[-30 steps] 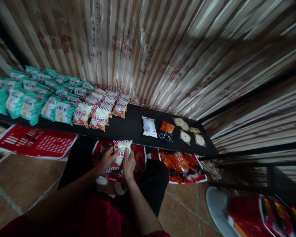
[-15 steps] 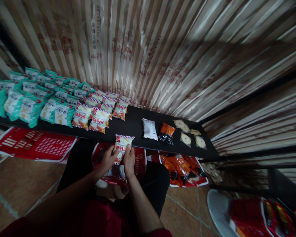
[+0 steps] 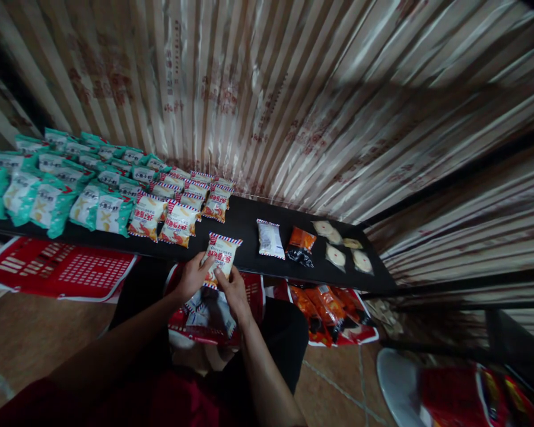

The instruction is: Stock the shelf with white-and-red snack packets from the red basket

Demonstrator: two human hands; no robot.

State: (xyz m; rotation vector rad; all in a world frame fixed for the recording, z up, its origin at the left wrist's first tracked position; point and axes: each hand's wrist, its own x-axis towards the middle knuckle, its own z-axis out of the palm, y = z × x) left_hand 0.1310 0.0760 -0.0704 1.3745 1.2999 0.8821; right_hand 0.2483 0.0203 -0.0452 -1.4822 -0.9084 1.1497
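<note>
A white and orange snack packet (image 3: 221, 254) with a striped edge is held upright between both hands, at the front edge of the black table (image 3: 244, 216). My left hand (image 3: 194, 275) grips its left side, and my right hand (image 3: 234, 289) pinches its lower right. To the left, several matching packets (image 3: 177, 223) stand in rows on the table. Beyond them are several green and white packets (image 3: 110, 212). A white packet (image 3: 270, 239) lies right of my hands, beside an orange and black packet (image 3: 301, 245).
Several flat round items in clear wrap (image 3: 336, 257) lie at the table's right end. Below the table are a red bag with silvery packets (image 3: 211, 314) and one with orange packets (image 3: 327, 305). A grey stool (image 3: 396, 379) stands lower right. Striped curtain (image 3: 258, 107) hangs behind.
Both hands have lifted the held packet slightly, and it now faces up more plainly. My right hand has shifted its fingers on it. Silvery packets below show more. The view has shifted slightly.
</note>
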